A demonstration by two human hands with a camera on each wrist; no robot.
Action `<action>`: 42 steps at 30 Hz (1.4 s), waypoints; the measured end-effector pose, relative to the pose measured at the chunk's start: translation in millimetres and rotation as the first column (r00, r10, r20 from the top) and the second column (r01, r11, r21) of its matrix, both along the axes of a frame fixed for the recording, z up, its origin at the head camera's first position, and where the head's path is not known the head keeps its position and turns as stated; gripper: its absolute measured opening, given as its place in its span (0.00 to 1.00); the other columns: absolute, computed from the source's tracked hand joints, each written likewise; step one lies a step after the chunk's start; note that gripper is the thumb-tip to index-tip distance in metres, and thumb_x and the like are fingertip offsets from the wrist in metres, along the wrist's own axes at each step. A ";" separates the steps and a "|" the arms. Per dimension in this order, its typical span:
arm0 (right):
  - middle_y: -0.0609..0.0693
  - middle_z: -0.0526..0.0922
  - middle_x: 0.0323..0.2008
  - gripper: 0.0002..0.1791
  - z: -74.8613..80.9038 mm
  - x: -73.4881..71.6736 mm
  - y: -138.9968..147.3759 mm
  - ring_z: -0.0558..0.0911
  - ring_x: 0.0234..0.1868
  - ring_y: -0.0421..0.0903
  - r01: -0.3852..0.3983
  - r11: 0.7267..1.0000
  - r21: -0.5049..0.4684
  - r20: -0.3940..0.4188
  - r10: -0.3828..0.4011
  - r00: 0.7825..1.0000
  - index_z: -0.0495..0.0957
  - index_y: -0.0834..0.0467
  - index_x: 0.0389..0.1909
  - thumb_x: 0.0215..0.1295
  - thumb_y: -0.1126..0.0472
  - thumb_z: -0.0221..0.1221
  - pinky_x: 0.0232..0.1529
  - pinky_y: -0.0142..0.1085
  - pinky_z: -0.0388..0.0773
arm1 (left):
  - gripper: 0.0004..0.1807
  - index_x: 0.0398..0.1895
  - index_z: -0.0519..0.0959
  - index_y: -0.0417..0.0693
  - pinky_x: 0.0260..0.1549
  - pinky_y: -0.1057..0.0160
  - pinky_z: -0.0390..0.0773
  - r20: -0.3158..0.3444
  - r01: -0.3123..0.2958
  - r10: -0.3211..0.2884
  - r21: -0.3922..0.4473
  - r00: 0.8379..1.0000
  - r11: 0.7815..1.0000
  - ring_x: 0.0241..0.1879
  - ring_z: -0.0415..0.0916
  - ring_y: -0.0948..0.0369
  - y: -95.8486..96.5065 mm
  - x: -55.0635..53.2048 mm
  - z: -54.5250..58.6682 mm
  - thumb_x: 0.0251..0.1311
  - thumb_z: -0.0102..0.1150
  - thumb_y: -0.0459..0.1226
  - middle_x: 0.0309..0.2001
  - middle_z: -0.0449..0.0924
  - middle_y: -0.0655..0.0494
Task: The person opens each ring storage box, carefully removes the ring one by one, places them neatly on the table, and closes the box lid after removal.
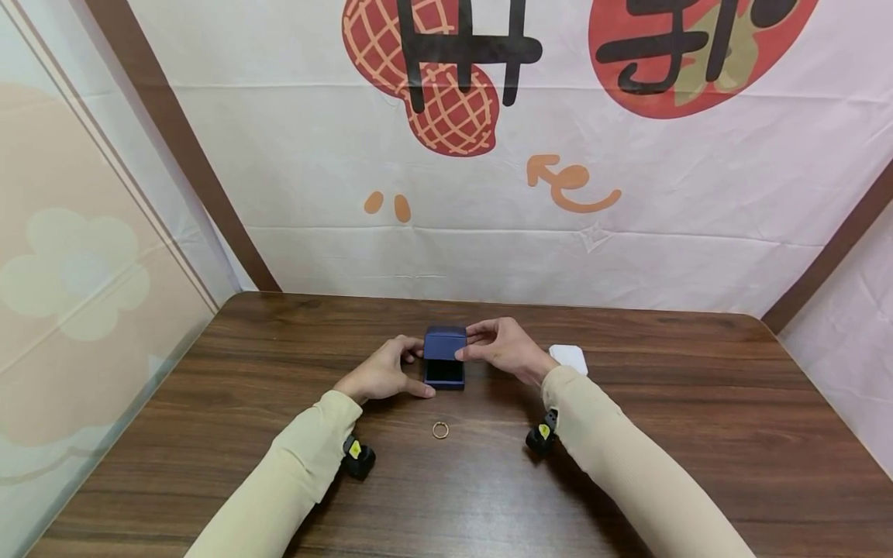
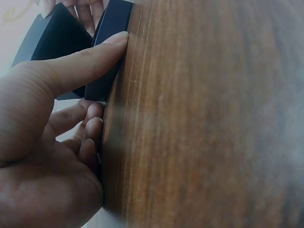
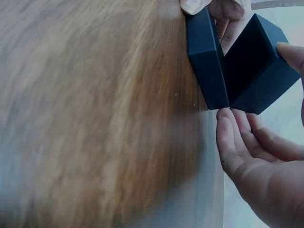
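Note:
A small blue ring box [image 1: 444, 383] stands on the table with its lid [image 1: 444, 346] raised at an angle and its dark inside showing. On its left side, my left hand [image 1: 385, 373] grips the base [image 2: 113, 42], thumb at the front edge and fingers behind. My right hand [image 1: 508, 346] holds the lid [image 3: 267, 66], with the thumb on its front edge and the other fingers near the hinge side. A thin gold-coloured ring [image 1: 440, 438] lies flat on the table in front of the box, apart from both hands.
A white square object [image 1: 569, 358] lies just behind my right wrist. The brown wooden table [image 1: 279, 364] ends at a printed cloth backdrop [image 1: 314, 263]. Each sleeve has a small black camera at the wrist.

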State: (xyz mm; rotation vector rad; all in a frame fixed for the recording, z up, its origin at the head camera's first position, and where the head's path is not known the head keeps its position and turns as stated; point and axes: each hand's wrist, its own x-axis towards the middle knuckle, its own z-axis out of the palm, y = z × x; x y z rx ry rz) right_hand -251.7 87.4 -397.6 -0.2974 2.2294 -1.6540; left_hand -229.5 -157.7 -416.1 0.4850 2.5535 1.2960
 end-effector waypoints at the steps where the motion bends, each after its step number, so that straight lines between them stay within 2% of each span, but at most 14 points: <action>1: 0.57 0.84 0.48 0.32 -0.8 0.2 0.8 0.83 0.48 0.48 -0.012 1.000 0.001 -0.013 0.012 1.000 0.76 0.69 0.61 0.56 0.65 0.74 0.52 0.38 0.78 | 0.41 0.61 0.74 0.31 0.57 0.50 0.69 0.001 -0.002 0.002 -0.002 1.000 1.000 0.52 0.69 0.49 0.0 0.0 -0.3 0.42 0.84 0.34 0.53 0.74 0.44; 4: 0.58 0.84 0.48 0.34 -2.6 1.4 2.2 0.83 0.49 0.50 -0.052 0.999 0.009 -0.055 0.053 0.997 0.75 0.69 0.60 0.53 0.66 0.75 0.53 0.39 0.79 | 0.42 0.62 0.73 0.31 0.58 0.50 0.68 0.007 -0.010 0.010 -0.003 1.000 1.000 0.52 0.69 0.49 0.0 0.2 -0.6 0.42 0.84 0.34 0.53 0.74 0.44; 8: 0.57 0.83 0.48 0.36 -4.2 4.9 1.9 0.82 0.50 0.52 -0.092 0.993 0.073 -0.142 0.102 0.985 0.75 0.69 0.60 0.49 0.65 0.77 0.55 0.39 0.79 | 0.43 0.63 0.73 0.31 0.58 0.50 0.68 0.002 -0.012 0.012 -0.004 1.000 1.000 0.52 0.70 0.48 -0.3 0.2 -0.5 0.42 0.84 0.34 0.53 0.74 0.44; 15: 0.55 0.84 0.47 0.37 -4.7 10.8 -0.2 0.84 0.48 0.52 -0.082 0.976 0.199 -0.273 0.136 0.952 0.76 0.67 0.57 0.45 0.64 0.79 0.54 0.42 0.79 | 0.43 0.63 0.73 0.31 0.58 0.50 0.69 0.006 -0.009 0.009 -0.001 1.000 1.000 0.52 0.70 0.48 0.4 -0.1 0.8 0.41 0.84 0.33 0.53 0.74 0.44; 26: 0.58 0.83 0.52 0.41 -2.7 18.9 1.9 0.83 0.54 0.52 -0.057 0.955 0.290 -0.299 0.147 0.943 0.75 0.65 0.61 0.46 0.59 0.81 0.57 0.44 0.78 | 0.44 0.64 0.72 0.31 0.58 0.49 0.69 0.016 -0.017 0.017 -0.010 1.000 1.000 0.53 0.69 0.48 0.1 -0.4 -0.1 0.41 0.84 0.33 0.53 0.74 0.44; 32: 0.57 0.82 0.56 0.41 9.8 24.6 11.0 0.81 0.57 0.53 -0.051 0.957 0.284 -0.347 0.152 0.925 0.75 0.63 0.62 0.46 0.56 0.81 0.60 0.47 0.76 | 0.45 0.65 0.72 0.33 0.58 0.49 0.68 0.020 -0.014 0.014 0.005 1.000 1.000 0.53 0.69 0.49 -0.3 -1.6 -0.3 0.41 0.84 0.34 0.54 0.74 0.45; 37: 0.60 0.81 0.57 0.40 22.1 28.6 28.2 0.80 0.58 0.55 -0.053 0.966 0.251 -0.395 0.152 0.906 0.76 0.63 0.62 0.48 0.55 0.80 0.61 0.49 0.74 | 0.48 0.66 0.71 0.33 0.59 0.48 0.68 0.037 -0.026 0.024 0.031 0.999 0.999 0.54 0.69 0.48 -1.9 0.2 0.5 0.39 0.86 0.35 0.55 0.74 0.45; 42: 0.58 0.80 0.59 0.40 33.7 34.5 60.2 0.78 0.60 0.58 -0.029 0.970 0.242 -0.398 0.127 0.909 0.76 0.60 0.64 0.50 0.52 0.79 0.62 0.52 0.73 | 0.50 0.68 0.70 0.35 0.59 0.48 0.68 0.024 -0.017 0.016 0.042 1.000 0.999 0.54 0.69 0.48 -4.1 4.1 3.6 0.39 0.86 0.39 0.56 0.74 0.44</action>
